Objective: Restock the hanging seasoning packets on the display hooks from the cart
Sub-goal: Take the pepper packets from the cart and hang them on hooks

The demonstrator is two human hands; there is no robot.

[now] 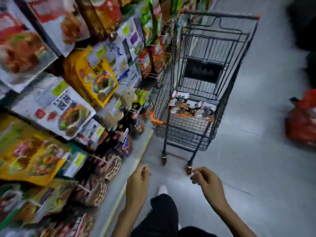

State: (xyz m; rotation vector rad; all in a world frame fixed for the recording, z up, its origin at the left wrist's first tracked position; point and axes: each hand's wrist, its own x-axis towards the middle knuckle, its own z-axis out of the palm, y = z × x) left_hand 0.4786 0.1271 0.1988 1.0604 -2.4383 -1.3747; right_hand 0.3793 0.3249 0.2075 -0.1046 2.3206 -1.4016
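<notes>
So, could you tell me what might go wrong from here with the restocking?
The cart stands tight against the hanging display packets; a nudge could knock some off. The seasoning packets lie low in the cart, so the empty left hand and right hand face an awkward reach. A red bag on the floor could trip a step back.

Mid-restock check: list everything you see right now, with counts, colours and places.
Black wire shopping cart with orange trim: one, aisle centre.
Orange-and-white seasoning packets: several, blurred, lying in the cart's basket.
Hanging packets on display hooks: many, mixed colours, left.
Red plastic bag: one, floor, right edge.
White shoe: one, between the hands.
Left hand: empty, fingers loosely curled, lower centre.
Right hand: empty, fingers loosely curled, lower right.
</notes>
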